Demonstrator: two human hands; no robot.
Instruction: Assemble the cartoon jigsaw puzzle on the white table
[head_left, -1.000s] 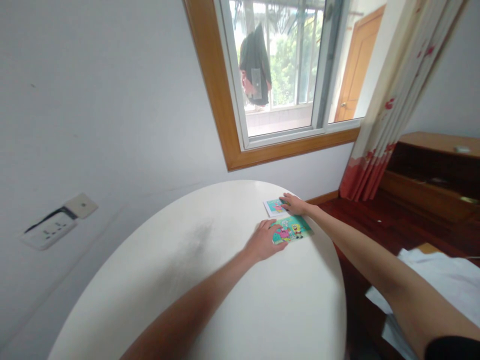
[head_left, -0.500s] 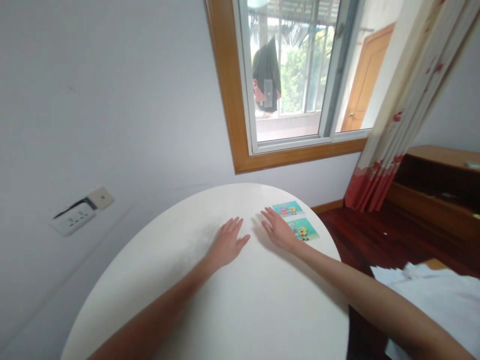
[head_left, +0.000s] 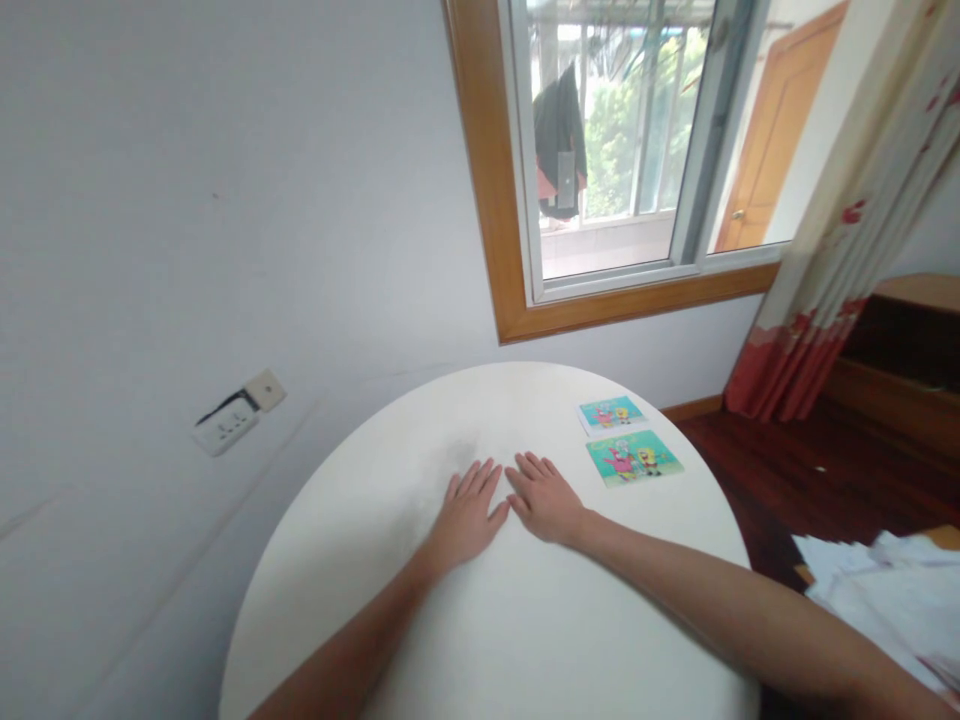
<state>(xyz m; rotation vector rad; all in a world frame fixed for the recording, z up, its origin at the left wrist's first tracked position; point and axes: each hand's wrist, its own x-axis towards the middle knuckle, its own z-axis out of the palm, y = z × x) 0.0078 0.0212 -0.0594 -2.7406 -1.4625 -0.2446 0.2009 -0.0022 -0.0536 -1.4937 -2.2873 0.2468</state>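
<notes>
My left hand [head_left: 469, 517] lies flat on the round white table [head_left: 517, 640], fingers spread and holding nothing. Beside it, my right hand [head_left: 546, 498] also rests palm down with its fingers out and nothing in it. The two thumbs are very close; I cannot tell whether they touch. Right of my right hand, apart from it, lie two flat cartoon-printed pieces. The farther one [head_left: 613, 413] is smaller, with a white edge. The nearer cartoon card [head_left: 634, 458] is larger, teal with a pink and a yellow figure.
A wall with a power socket [head_left: 226, 425] borders the table's left side. Beyond it are a wood-framed window [head_left: 600, 315] and a red and white curtain [head_left: 780, 360]. White papers [head_left: 885, 600] are piled at the right, by the dark red floor [head_left: 757, 465].
My right hand has moved from beside the cards toward my left hand, uncovering them. The hands are now closer together. The view has shifted slightly left.
</notes>
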